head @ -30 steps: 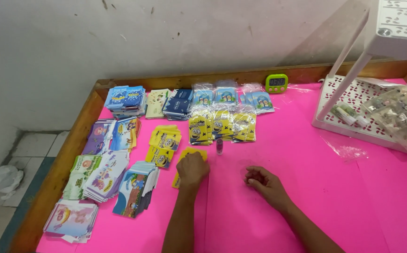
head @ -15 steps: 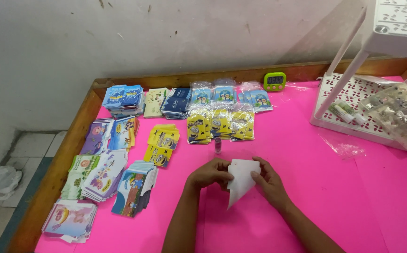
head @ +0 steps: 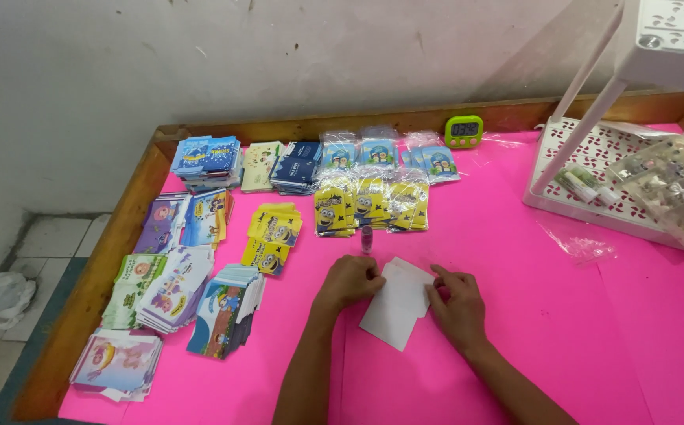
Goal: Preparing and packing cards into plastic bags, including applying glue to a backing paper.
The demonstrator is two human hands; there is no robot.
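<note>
Lying flat on the pink desk [head: 515,346], between the two hands: a small white paper card [head: 397,303], blank side up, one corner pointing toward the near edge. Pinching its left edge with thumb and fingertips, the left hand [head: 350,281], curled and gripping the card. Pressing on its right edge with fingers spread and flat, the right hand [head: 458,308], touching but not closed around it.

Looking light and thin, probably a folded sleeve or envelope; likely bending easily, creasing under hard pressure, sliding readily on the smooth pink sheet. Best taken by the edges or a corner, pinched lightly rather than squeezed across the middle.

Standing upright just beyond the card, near the left hand, a small purple tube [head: 367,238]. Further back, rows of yellow cartoon packets [head: 369,203] and blue packets [head: 381,153] in clear sleeves. Stacked along the left side, piles of printed cards [head: 173,287]. Sitting by the far wooden rim, a green timer [head: 464,131]. Resting at the right, a white perforated tray [head: 593,169] with clear bags of small trinkets [head: 676,185].
</note>
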